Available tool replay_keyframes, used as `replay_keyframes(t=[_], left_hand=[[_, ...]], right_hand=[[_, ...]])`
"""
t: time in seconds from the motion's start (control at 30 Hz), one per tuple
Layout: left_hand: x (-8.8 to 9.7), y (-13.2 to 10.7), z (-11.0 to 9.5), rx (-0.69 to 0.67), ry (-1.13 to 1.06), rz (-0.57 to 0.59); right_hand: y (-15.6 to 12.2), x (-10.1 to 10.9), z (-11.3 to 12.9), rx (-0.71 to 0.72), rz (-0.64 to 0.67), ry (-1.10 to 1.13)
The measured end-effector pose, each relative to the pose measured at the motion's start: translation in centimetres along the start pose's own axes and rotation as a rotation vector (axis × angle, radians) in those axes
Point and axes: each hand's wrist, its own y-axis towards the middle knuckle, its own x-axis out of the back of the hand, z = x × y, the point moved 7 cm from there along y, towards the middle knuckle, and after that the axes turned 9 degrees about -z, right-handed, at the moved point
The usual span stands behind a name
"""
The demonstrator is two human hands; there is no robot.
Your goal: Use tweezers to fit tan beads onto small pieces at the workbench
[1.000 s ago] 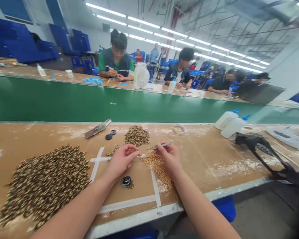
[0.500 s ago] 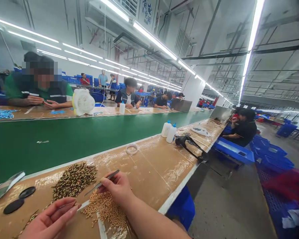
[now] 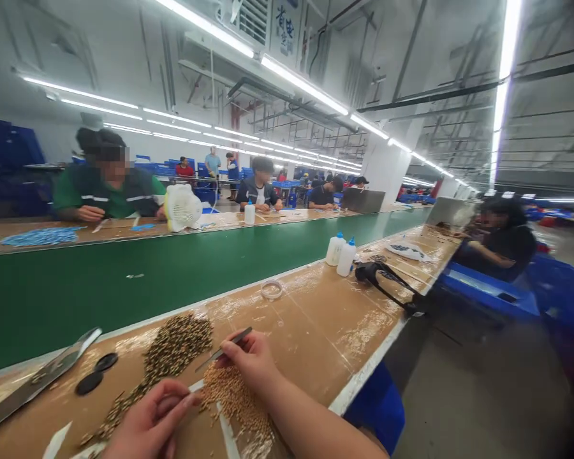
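My right hand (image 3: 251, 360) grips a pair of metal tweezers (image 3: 224, 347), their tip pointing left and down toward the gap between my hands. Below it lies a heap of small tan beads (image 3: 234, 395). My left hand (image 3: 155, 414) is closed in a pinch beside these beads, thumb against forefinger; whatever sits between the fingertips is too small to make out. Behind the left hand spreads a pile of dark and gold small parts (image 3: 179, 344), trailing toward the lower left. Tweezers and left fingertips are slightly apart.
Two black discs (image 3: 90, 382) and a metal strip (image 3: 43, 376) lie at left. A tape roll (image 3: 272, 290), white bottles (image 3: 347, 258) and a black frame (image 3: 387, 280) stand farther along the bench (image 3: 316, 319). Behind runs a green belt (image 3: 172, 268); co-workers sit across and at right.
The view has turned left, so the bench things appear farther right. My left hand has come slightly closer to the right one. The co-worker across has moved their hands apart.
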Motion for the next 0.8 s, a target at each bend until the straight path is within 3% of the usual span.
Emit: replay_keyframes(t=[0.2, 0.33, 0.8], left_hand=[[-0.9, -1.5, -1.8, 0.021, -0.056, 0.103], [-1.1, -1.9, -1.9, 0.07, -0.02, 0.115], [-1.3, -2.6, -2.1, 0.041, 0.023, 0.177]], right_hand=[[-1.6, 0.5, 1.2, 0.088, 0.017, -0.122], [-1.9, 0.5, 1.2, 0.112, 0.088, -0.231], [-2.2, 0.6, 1.4, 0.111, 0.077, -0.29]])
